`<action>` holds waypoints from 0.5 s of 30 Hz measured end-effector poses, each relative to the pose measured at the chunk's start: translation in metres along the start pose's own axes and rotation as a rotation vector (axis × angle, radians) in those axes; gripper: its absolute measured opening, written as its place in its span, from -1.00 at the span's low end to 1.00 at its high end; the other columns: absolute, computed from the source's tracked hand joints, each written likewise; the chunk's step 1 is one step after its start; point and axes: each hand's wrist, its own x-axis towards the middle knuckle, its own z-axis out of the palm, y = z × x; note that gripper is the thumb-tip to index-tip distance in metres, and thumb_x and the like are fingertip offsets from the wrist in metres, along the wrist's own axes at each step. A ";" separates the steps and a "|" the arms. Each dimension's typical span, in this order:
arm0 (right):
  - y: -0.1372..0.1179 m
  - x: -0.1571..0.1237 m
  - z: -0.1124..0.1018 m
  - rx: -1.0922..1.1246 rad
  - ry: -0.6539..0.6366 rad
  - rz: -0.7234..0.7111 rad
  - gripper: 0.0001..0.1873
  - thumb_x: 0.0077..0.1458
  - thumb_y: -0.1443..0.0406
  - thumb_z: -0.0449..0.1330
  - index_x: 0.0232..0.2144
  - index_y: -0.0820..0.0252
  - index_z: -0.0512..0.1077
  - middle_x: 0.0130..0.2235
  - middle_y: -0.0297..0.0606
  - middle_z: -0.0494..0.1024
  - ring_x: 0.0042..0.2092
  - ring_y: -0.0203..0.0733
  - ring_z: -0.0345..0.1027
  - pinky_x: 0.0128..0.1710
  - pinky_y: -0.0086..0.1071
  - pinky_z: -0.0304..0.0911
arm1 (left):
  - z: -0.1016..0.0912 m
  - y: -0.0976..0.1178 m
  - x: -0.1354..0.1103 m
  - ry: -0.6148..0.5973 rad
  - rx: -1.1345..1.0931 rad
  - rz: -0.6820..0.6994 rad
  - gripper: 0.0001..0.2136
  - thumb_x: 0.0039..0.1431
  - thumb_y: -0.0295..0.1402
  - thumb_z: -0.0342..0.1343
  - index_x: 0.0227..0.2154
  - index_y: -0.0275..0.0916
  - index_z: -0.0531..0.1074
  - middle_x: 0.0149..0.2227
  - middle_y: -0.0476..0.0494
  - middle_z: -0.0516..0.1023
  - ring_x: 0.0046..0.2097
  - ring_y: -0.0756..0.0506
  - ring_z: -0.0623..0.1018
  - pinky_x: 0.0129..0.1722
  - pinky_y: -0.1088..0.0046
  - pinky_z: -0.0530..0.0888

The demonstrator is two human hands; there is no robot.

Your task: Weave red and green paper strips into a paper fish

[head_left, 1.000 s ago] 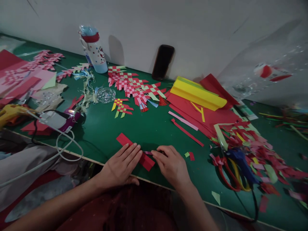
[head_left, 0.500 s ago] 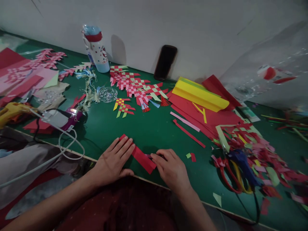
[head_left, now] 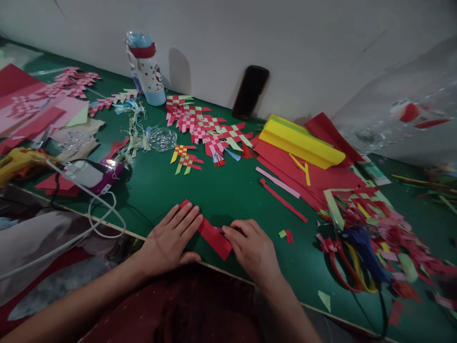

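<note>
My left hand (head_left: 177, 233) lies flat with fingers stretched out, pressing the upper end of a folded red paper strip (head_left: 216, 238) onto the green table. At the strip's right edge my right hand (head_left: 252, 250) is closed in a pinch. A small pinkish-purple tip (head_left: 218, 229) pokes out from its fingers over the strip; the rest is hidden, so its kind is unclear. Beyond the hands lie a pink paper strip (head_left: 277, 182) and a narrow red paper strip (head_left: 283, 200). Small green and red paper scraps (head_left: 289, 236) sit to the right of my right hand.
Woven paper fish (head_left: 203, 125) lie at the back, near a bottle (head_left: 147, 71) and a phone (head_left: 250, 91) leaning on the wall. Yellow paper (head_left: 300, 143) tops red sheets. Scissors (head_left: 344, 267) and scraps lie right; a glue gun (head_left: 24, 164) and cables are left.
The whole view has shifted slightly. Both hands and the folded red strip keep nearly the same places relative to each other.
</note>
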 end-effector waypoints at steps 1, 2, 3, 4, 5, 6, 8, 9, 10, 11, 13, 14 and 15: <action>0.000 0.000 0.001 0.000 0.001 0.002 -0.80 0.20 0.35 0.13 -0.19 0.06 0.54 -0.24 -0.26 0.53 -0.20 -0.25 0.32 -0.18 -0.41 0.25 | 0.000 0.000 0.000 0.001 0.003 -0.001 -0.21 0.18 0.19 -0.13 0.26 -0.36 0.14 0.31 -0.32 0.14 0.35 -0.32 0.06 0.32 0.05 -0.07; 0.001 0.001 0.001 -0.004 0.008 0.007 -0.80 0.20 0.35 0.13 -0.20 0.06 0.54 -0.24 -0.26 0.54 -0.20 -0.25 0.32 -0.19 -0.41 0.25 | 0.000 0.000 0.000 0.004 0.002 -0.001 -0.21 0.17 0.20 -0.13 0.26 -0.36 0.15 0.31 -0.32 0.14 0.34 -0.32 0.06 0.33 0.05 -0.07; 0.002 0.001 0.001 -0.010 0.020 0.013 -0.80 0.21 0.34 0.13 -0.21 0.06 0.54 -0.24 -0.26 0.54 -0.20 -0.25 0.32 -0.19 -0.41 0.25 | 0.000 0.000 0.000 0.008 0.001 -0.002 -0.20 0.17 0.20 -0.13 0.25 -0.36 0.16 0.31 -0.32 0.14 0.34 -0.31 0.06 0.33 0.06 -0.07; 0.003 0.001 0.000 -0.015 0.030 0.016 -0.80 0.21 0.34 0.13 -0.21 0.05 0.54 -0.25 -0.26 0.54 -0.20 -0.26 0.32 -0.20 -0.42 0.25 | 0.000 0.000 0.000 0.012 -0.002 -0.002 -0.20 0.17 0.20 -0.13 0.25 -0.36 0.16 0.31 -0.31 0.15 0.34 -0.31 0.07 0.33 0.06 -0.08; 0.004 0.001 0.000 -0.019 0.037 0.017 -0.80 0.21 0.34 0.12 -0.21 0.05 0.55 -0.25 -0.26 0.54 -0.21 -0.26 0.32 -0.20 -0.42 0.25 | 0.000 0.000 -0.001 0.012 -0.004 -0.002 -0.20 0.16 0.21 -0.13 0.25 -0.36 0.17 0.31 -0.31 0.15 0.34 -0.31 0.07 0.33 0.06 -0.08; 0.004 0.002 -0.001 -0.022 0.038 0.015 -0.79 0.21 0.35 0.12 -0.21 0.05 0.55 -0.25 -0.26 0.54 -0.21 -0.26 0.32 -0.19 -0.42 0.25 | 0.001 0.000 -0.001 0.012 -0.005 -0.003 -0.20 0.16 0.21 -0.13 0.25 -0.36 0.16 0.31 -0.31 0.15 0.34 -0.31 0.07 0.33 0.06 -0.08; 0.002 0.003 -0.001 -0.020 0.026 0.004 -0.79 0.21 0.35 0.12 -0.20 0.04 0.55 -0.26 -0.26 0.54 -0.20 -0.26 0.33 -0.19 -0.42 0.25 | 0.001 0.000 -0.001 0.011 -0.011 -0.005 -0.19 0.16 0.21 -0.13 0.26 -0.36 0.15 0.31 -0.31 0.15 0.34 -0.31 0.07 0.33 0.06 -0.08; 0.001 0.005 0.000 -0.021 0.017 -0.002 -0.78 0.21 0.35 0.12 -0.19 0.04 0.54 -0.26 -0.26 0.54 -0.20 -0.26 0.34 -0.18 -0.42 0.25 | 0.001 0.001 -0.001 0.013 -0.014 -0.006 -0.19 0.16 0.21 -0.12 0.27 -0.36 0.13 0.31 -0.32 0.15 0.34 -0.31 0.06 0.33 0.06 -0.08; 0.000 0.006 0.000 -0.022 0.011 -0.006 -0.78 0.20 0.36 0.12 -0.19 0.03 0.54 -0.26 -0.26 0.54 -0.20 -0.26 0.34 -0.18 -0.42 0.26 | 0.001 0.001 -0.001 0.015 -0.018 -0.006 -0.18 0.16 0.21 -0.12 0.27 -0.36 0.12 0.30 -0.32 0.15 0.35 -0.31 0.06 0.33 0.06 -0.07; -0.001 0.007 0.001 -0.023 0.006 -0.010 -0.78 0.20 0.36 0.13 -0.19 0.03 0.54 -0.26 -0.26 0.54 -0.20 -0.26 0.34 -0.19 -0.43 0.26 | 0.001 0.001 -0.001 0.018 -0.020 -0.006 -0.18 0.16 0.21 -0.12 0.28 -0.37 0.11 0.30 -0.32 0.15 0.35 -0.31 0.06 0.33 0.06 -0.07; -0.002 0.008 0.002 -0.022 0.007 -0.014 -0.78 0.19 0.37 0.13 -0.19 0.03 0.54 -0.25 -0.26 0.54 -0.20 -0.27 0.35 -0.20 -0.44 0.26 | 0.001 0.001 0.000 0.018 -0.019 -0.007 -0.18 0.16 0.21 -0.13 0.28 -0.37 0.11 0.31 -0.32 0.14 0.35 -0.31 0.06 0.33 0.06 -0.08; -0.002 0.008 0.002 -0.022 0.012 -0.009 -0.78 0.19 0.36 0.14 -0.20 0.03 0.54 -0.26 -0.26 0.54 -0.21 -0.27 0.35 -0.20 -0.44 0.26 | 0.001 0.001 0.000 0.017 -0.018 -0.007 -0.18 0.16 0.21 -0.13 0.28 -0.37 0.11 0.31 -0.32 0.14 0.35 -0.31 0.06 0.33 0.06 -0.09; -0.002 0.008 0.002 -0.023 0.016 -0.001 -0.79 0.20 0.36 0.14 -0.20 0.03 0.54 -0.26 -0.26 0.54 -0.21 -0.27 0.35 -0.21 -0.43 0.26 | 0.001 0.000 0.000 0.016 -0.018 -0.005 -0.18 0.16 0.21 -0.13 0.27 -0.37 0.11 0.31 -0.32 0.13 0.35 -0.31 0.06 0.33 0.06 -0.09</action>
